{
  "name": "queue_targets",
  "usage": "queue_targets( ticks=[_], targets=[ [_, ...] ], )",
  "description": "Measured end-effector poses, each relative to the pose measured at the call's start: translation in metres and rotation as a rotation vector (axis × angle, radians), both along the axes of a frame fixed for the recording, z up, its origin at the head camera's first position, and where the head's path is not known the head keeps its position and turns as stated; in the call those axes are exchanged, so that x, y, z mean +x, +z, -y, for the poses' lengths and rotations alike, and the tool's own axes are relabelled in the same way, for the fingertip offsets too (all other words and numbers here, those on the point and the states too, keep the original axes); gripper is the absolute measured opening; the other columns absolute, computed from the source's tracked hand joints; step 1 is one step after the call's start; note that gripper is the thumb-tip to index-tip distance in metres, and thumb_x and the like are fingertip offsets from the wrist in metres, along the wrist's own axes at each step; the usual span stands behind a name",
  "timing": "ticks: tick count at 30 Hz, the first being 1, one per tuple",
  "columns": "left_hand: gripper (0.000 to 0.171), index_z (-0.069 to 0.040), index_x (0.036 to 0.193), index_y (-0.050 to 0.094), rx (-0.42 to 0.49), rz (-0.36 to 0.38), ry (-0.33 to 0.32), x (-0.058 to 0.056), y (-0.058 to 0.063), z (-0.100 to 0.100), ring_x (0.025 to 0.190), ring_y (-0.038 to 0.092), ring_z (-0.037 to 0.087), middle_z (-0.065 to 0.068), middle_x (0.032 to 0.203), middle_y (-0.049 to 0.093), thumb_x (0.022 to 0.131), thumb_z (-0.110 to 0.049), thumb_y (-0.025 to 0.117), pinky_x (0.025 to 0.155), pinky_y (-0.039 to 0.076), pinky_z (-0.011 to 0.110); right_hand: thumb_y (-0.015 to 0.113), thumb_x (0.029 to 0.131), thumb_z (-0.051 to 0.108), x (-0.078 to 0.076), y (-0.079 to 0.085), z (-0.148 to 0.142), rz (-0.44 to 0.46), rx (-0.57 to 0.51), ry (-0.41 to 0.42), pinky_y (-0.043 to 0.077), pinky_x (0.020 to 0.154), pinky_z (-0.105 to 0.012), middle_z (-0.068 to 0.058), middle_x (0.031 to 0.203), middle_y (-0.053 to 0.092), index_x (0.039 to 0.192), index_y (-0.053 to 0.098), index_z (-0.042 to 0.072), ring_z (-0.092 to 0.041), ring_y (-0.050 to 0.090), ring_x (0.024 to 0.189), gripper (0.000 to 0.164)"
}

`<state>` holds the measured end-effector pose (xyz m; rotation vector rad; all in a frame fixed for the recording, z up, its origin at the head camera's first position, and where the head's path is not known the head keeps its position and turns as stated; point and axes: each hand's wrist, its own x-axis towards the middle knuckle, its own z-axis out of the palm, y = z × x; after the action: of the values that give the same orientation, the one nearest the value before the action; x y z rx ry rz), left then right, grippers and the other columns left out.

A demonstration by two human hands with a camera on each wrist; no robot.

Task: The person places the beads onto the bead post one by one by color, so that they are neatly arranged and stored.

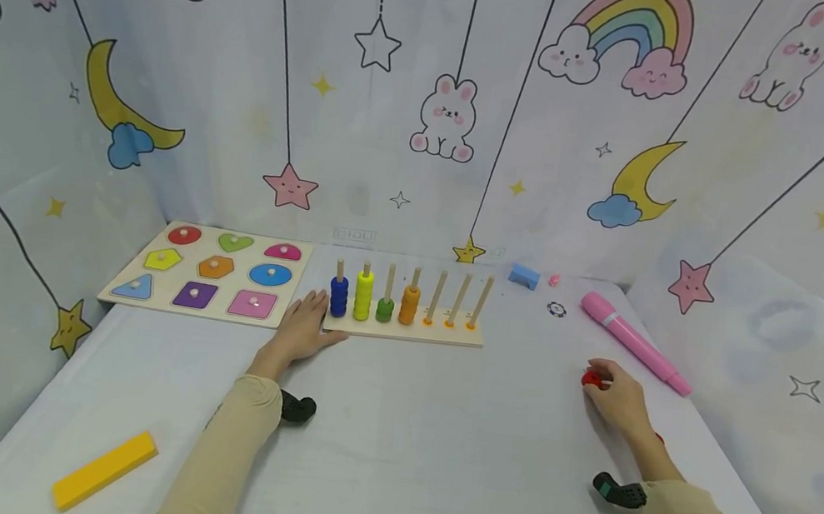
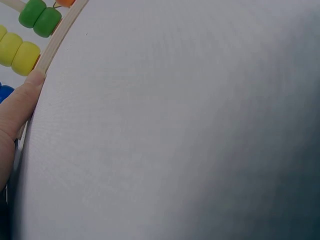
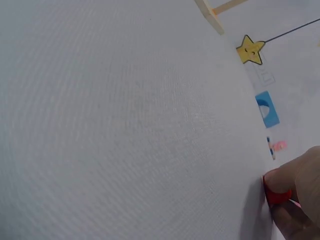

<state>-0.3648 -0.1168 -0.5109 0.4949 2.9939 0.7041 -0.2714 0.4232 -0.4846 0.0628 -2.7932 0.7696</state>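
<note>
My left hand [image 1: 301, 331] rests at the left end of a wooden bead stacker [image 1: 404, 333], its thumb along the front edge, as the left wrist view also shows. Blue beads [image 1: 338, 296], yellow beads [image 1: 363, 296], green beads [image 1: 384, 310] and orange beads [image 1: 409, 305] sit on the left pegs; the three right pegs carry no stacked beads. Over at the right, my right hand [image 1: 622, 398] pinches a red bead [image 1: 590, 378] between thumb and fingers, at the table surface. Fingers partly cover this bead [image 3: 277, 195] in the right wrist view.
A shape puzzle board [image 1: 222, 304] lies left of the stacker. Nearer me is a yellow block [image 1: 105, 470]. Toward the back right are a blue block [image 1: 524, 276], a small pink piece [image 1: 554, 279], a poker chip [image 1: 556, 309] and a pink marker [image 1: 637, 343]. Something red [image 1: 659, 439] shows behind my right wrist.
</note>
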Motion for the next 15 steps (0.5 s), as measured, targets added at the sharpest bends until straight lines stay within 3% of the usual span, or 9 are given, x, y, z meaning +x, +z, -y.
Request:
queue_targets(
  ticks=[9, 15],
  targets=[
    [0.087, 0.007, 0.146, 0.022, -0.007, 0.002, 0.005, 0.0, -0.002, 0.001, 0.142, 0.008, 0.036, 0.022, 0.153, 0.018, 0.09, -0.051, 0.056, 0.114, 0.003, 0.05, 0.062, 0.088, 0.004, -0.005, 0.003, 0.009, -0.006, -0.028, -0.004, 0.046, 0.086, -0.056, -0.028, 0.114, 0.059, 0.125, 0.051, -0.006, -0.042, 0.058, 0.099, 0.041],
    [0.086, 0.007, 0.146, 0.023, 0.012, -0.005, 0.003, 0.002, 0.001, 0.0, 0.142, 0.009, 0.036, 0.022, 0.153, 0.019, 0.09, -0.049, 0.058, 0.114, 0.004, 0.05, 0.062, 0.09, 0.006, -0.015, 0.006, 0.025, -0.026, -0.078, 0.026, 0.048, 0.088, -0.049, -0.023, 0.115, 0.06, 0.127, 0.051, -0.003, -0.037, 0.058, 0.103, 0.04]
  ],
)
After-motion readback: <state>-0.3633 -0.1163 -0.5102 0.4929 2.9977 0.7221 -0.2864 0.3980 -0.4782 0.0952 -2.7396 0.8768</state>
